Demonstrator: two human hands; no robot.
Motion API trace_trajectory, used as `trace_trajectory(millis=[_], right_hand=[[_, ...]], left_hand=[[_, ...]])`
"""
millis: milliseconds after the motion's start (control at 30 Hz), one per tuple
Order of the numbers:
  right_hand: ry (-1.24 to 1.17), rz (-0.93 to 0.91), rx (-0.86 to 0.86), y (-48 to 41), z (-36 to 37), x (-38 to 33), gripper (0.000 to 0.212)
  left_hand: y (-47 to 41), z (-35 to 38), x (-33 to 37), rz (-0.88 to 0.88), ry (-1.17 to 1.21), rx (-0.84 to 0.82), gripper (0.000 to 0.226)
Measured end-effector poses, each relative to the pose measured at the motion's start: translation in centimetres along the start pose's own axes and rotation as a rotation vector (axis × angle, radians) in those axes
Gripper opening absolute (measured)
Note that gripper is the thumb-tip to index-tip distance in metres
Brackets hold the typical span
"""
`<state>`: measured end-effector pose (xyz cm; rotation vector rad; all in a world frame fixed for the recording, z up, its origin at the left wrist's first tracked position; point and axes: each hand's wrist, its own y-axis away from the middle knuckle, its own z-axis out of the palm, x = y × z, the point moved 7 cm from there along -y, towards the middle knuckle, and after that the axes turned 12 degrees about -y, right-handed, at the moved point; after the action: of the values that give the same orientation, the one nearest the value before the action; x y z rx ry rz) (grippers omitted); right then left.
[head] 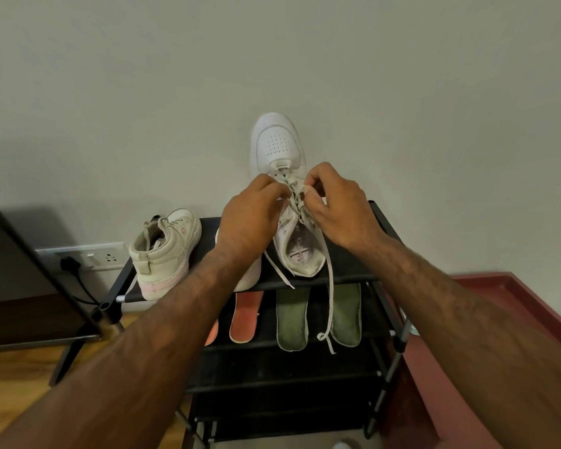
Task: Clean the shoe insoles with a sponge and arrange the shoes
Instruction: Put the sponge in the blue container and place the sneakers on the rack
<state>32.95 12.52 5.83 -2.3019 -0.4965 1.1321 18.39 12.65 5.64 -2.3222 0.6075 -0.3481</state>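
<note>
Pinching the pale laces of a white leather sneaker, left hand and right hand both grip them. Sneaker heel on black metal rack top shelf, toe far. Green foam insoles lie one shelf below.

— Where's the white sneaker?
— Dead centre, toe pointing to twelve o'clock, heel toward six over the top shelf, opening facing up. The left hand and right hand pinch its laces by the tongue; two loose ends trail toward six.
— The other one?
— The cream sneaker sits at nine o'clock from it, on the same shelf, heel nearest, leaning.
— Insoles?
— On the second shelf, at six o'clock: an orange insole, then two green insoles at its three o'clock, all lying flat and lengthwise.
</note>
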Motion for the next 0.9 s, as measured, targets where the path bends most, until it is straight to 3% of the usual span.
trace_trajectory(millis=[133, 300, 400, 600, 767, 900], right_hand=[[-0.062, 0.032, 0.009, 0.1, -0.1, 0.2, 0.003], [-0.268, 0.184, 0.084, 0.3, 0.0, 2.1, 0.003], [-0.380, 0.226, 0.081, 0.7, 0.0, 2.4, 0.004], [-0.185, 0.158, 0.040, 1.4, 0.7, 1.3, 0.021], [-0.059, 0.125, 0.093, 0.9, 0.5, 1.0, 0.006], [0.256, -0.109, -0.013, 1.3, 1.3, -0.6, 0.010]], left_hand=[[-0.2, 0.0, 0.5, 0.086, -0.161, 0.007, 0.015], [-0.3, 0.2, -0.8, -0.188, 0.216, -0.042, 0.005], [-0.1, 0.8, -1.2, -0.275, 0.281, -0.071, 0.007], [0.2, 1.3, -1.4, -0.356, 0.320, -0.060, 0.004], [0.4, 1.3, -1.0, -0.338, 0.367, -0.059, 0.005], [0.3, 1.2, -0.8, -0.332, 0.338, -0.053, 0.002]])
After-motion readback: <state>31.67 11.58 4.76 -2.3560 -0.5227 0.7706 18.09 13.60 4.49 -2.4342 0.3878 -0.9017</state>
